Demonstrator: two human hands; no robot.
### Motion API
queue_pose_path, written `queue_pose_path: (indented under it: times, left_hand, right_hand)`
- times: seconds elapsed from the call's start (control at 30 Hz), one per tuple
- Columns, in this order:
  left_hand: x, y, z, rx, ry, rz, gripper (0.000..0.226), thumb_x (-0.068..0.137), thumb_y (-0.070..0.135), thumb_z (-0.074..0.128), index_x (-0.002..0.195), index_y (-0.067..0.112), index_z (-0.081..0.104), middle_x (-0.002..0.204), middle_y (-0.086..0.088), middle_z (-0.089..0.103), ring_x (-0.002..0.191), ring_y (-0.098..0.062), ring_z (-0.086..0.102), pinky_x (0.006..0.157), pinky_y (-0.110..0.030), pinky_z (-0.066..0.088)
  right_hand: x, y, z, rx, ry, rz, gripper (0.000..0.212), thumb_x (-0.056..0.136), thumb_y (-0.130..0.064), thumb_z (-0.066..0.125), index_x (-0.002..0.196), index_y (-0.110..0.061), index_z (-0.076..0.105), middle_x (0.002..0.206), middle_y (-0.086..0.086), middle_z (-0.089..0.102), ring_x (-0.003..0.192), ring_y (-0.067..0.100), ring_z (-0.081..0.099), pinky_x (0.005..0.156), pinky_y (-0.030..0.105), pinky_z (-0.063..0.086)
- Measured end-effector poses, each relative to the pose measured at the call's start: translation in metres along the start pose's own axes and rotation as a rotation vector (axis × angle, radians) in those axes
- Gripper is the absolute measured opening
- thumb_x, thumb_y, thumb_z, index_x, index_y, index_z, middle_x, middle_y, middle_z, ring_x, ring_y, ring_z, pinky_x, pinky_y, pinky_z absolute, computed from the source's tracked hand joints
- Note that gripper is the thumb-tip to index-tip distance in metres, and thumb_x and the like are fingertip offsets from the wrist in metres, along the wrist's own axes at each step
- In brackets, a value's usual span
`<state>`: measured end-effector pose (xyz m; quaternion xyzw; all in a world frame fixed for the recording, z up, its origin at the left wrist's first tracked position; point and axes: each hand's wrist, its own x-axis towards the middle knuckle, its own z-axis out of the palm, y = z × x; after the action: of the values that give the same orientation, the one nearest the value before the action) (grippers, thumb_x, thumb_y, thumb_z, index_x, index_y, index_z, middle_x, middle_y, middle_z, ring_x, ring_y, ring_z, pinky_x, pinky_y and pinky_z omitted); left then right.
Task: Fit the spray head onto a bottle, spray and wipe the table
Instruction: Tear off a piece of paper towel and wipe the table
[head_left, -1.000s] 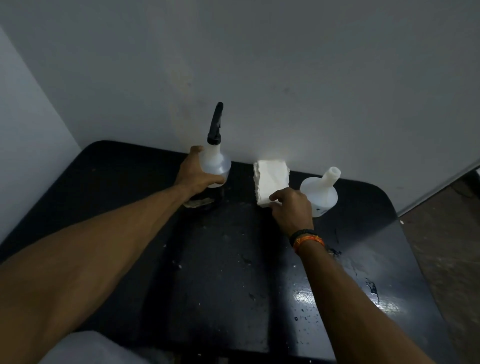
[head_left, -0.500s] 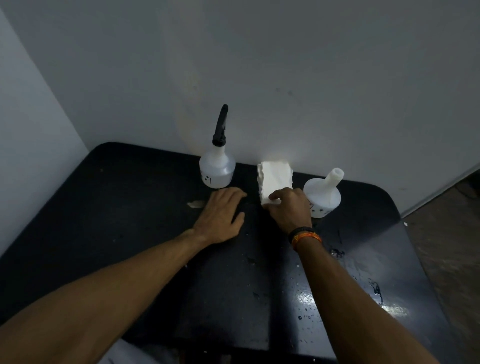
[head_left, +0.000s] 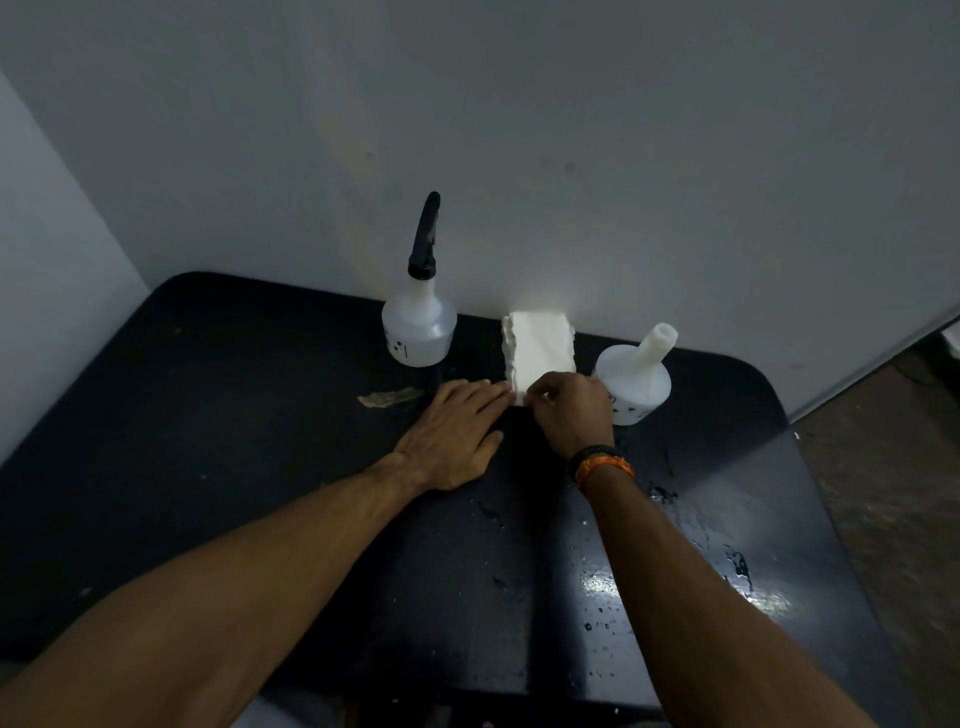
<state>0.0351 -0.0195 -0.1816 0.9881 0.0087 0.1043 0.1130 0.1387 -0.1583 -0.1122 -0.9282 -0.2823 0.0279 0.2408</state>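
Spray bottle (head_left: 418, 327) with its black spray head (head_left: 425, 236) fitted stands upright at the back of the black bench (head_left: 218, 415), close to the grey wall (head_left: 519, 130). Just right of it lies a white stack of folded paper towels (head_left: 540, 348), and right of that stands a second translucent bottle (head_left: 635, 376) with a bare open neck. A pale scrap (head_left: 387, 398) lies on the bench near the spray bottle's base. From the head view, the left hand (head_left: 452, 434) rests flat and spread on the bench, holding nothing, its fingertips touching the near left corner of the towel stack. The right hand (head_left: 571, 410) has its grip pinched on the near edge of the towels; a black and orange wristband (head_left: 602, 462) circles that wrist. Wet droplets (head_left: 602, 582) glisten on the bench's near right part
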Motion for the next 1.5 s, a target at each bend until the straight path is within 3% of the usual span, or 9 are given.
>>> queue_pose_path:
  times: [0.23,0.43,0.6,0.73,1.0,1.13,1.3,1.5]
  left_hand:
    - [0.000,0.001,0.001,0.029,0.006,-0.003,0.059,0.096,0.041,0.038,0.150,0.018,0.037,0.158,0.000,0.034,0.144,-0.019,0.031,0.119,-0.038,0.019]
    - [-0.001,0.002,-0.001,0.019,0.011,-0.006,0.061,0.095,0.042,0.036,0.151,0.018,0.035,0.159,-0.001,0.033,0.144,-0.019,0.031,0.120,-0.038,0.019]
    - [-0.001,0.003,-0.002,-0.039,0.011,-0.024,0.070,0.094,0.041,0.041,0.156,0.017,0.019,0.164,-0.003,0.020,0.148,-0.018,0.023,0.121,-0.039,0.018]
    - [-0.001,0.003,0.000,0.024,-0.046,0.008,0.067,0.098,0.041,0.033,0.158,0.024,0.009,0.166,0.004,0.008,0.151,-0.018,0.013,0.123,-0.041,0.013]
    - [0.001,0.000,0.003,0.042,-0.061,0.014,0.061,0.098,0.043,0.027,0.156,0.026,0.020,0.164,0.005,0.019,0.150,-0.015,0.018,0.122,-0.040,0.010]
    - [0.002,0.000,0.002,-0.008,-0.066,0.000,0.062,0.099,0.043,0.030,0.157,0.025,0.018,0.165,0.005,0.017,0.150,-0.015,0.017,0.123,-0.038,0.009]
    - [-0.002,0.004,-0.008,-0.021,-0.074,-0.027,0.061,0.101,0.038,0.032,0.158,0.023,0.015,0.166,0.005,0.012,0.152,-0.016,0.012,0.123,-0.036,0.007]
    - [-0.020,0.004,-0.045,-0.092,-0.017,-0.133,0.060,0.100,0.039,0.029,0.157,0.022,0.019,0.165,0.004,0.014,0.151,-0.017,0.014,0.122,-0.040,0.013]
  right_hand:
    - [0.000,0.001,-0.004,0.157,0.022,0.127,0.014,0.087,-0.016,0.069,0.096,-0.011,0.078,0.097,0.010,0.077,0.093,0.027,0.069,0.090,0.035,0.054]
    - [0.001,0.002,-0.007,0.262,0.079,0.221,0.010,0.084,-0.020,0.072,0.087,-0.013,0.077,0.087,0.006,0.076,0.088,0.024,0.069,0.087,0.036,0.056]
    - [0.002,0.002,-0.006,0.292,0.121,0.233,0.008,0.086,-0.021,0.070,0.088,-0.014,0.072,0.088,0.003,0.075,0.086,0.022,0.069,0.084,0.039,0.058]
    - [0.002,0.000,-0.006,0.304,0.196,0.222,0.005,0.086,-0.018,0.070,0.090,-0.015,0.070,0.088,0.002,0.075,0.085,0.020,0.069,0.081,0.037,0.058]
    - [0.004,-0.011,-0.034,0.277,0.362,0.110,0.018,0.092,-0.016,0.063,0.105,-0.013,0.074,0.095,0.003,0.077,0.088,0.018,0.069,0.074,0.020,0.042]
    - [-0.008,-0.017,-0.070,0.215,0.395,-0.010,0.018,0.091,-0.013,0.061,0.101,-0.012,0.076,0.092,0.003,0.077,0.082,0.018,0.070,0.072,0.021,0.047]
    - [-0.041,-0.027,-0.103,0.204,0.280,-0.052,0.017,0.088,-0.015,0.065,0.099,-0.015,0.078,0.092,0.000,0.076,0.082,0.013,0.068,0.081,0.027,0.056]
    - [-0.081,-0.028,-0.103,0.221,-0.084,-0.027,0.013,0.089,-0.013,0.065,0.095,-0.016,0.076,0.083,-0.014,0.063,0.078,0.000,0.056,0.071,0.013,0.040]
